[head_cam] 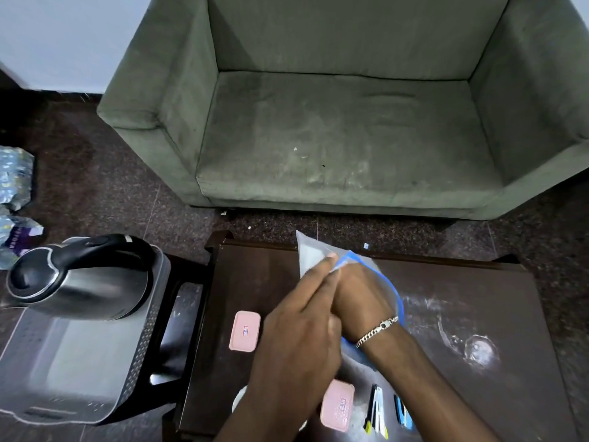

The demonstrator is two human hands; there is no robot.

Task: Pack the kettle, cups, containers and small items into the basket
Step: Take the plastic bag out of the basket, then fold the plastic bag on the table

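Above the dark wooden table (pixel 462 298), both my hands grip a clear zip bag with a blue seal (pixel 314 253). My left hand (pixel 299 330) pinches its top edge, and my right hand (pixel 360 298), with a chain bracelet, holds it just beside. A steel kettle with a black handle (pixel 83 282) lies tilted in the grey perforated basket (pixel 140 352) at the left. One pink-lidded container (pixel 244 330) rests on the table left of my hands; a second pink-lidded container (pixel 338 405) lies near the front edge. Small clips and a blue item (pixel 403 413) lie beside it.
The basket stands on a black stool (pixel 178 314) left of the table. A green sofa (pixel 334 122) faces the table's far side. Crumpled wrappers (pixel 16 186) lie on the dark floor at far left. A white round object (pixel 239 400) peeks out under my left arm.
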